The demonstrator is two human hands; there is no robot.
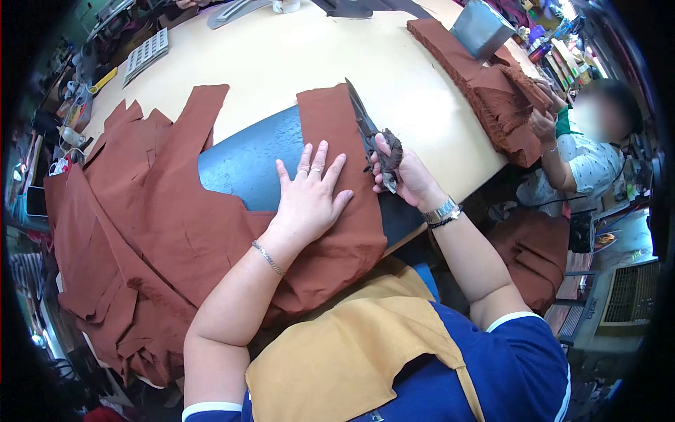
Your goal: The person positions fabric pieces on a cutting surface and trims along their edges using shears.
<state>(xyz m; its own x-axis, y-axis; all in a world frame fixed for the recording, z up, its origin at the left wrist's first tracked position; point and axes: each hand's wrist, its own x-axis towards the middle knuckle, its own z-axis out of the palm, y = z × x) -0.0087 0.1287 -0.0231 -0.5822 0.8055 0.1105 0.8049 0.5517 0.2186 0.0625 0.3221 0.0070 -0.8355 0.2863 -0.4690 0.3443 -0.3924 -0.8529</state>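
Note:
My left hand lies flat with fingers spread on a rust-brown piece of fabric. A dark blue sheet shows through the gap in the cloth, to the left of my fingers. In my right hand is a pair of fabric scissors, their handles wrapped in dark, ragged cloth. The blades point away from me along the fabric's right edge; whether they are parted I cannot tell. More of the brown fabric spreads leftward and hangs over the table's near edge.
Across the pale table, a metal block sits on a stack of brown fabric. A co-worker at the right has both hands on that stack. A white gridded object lies at the far left.

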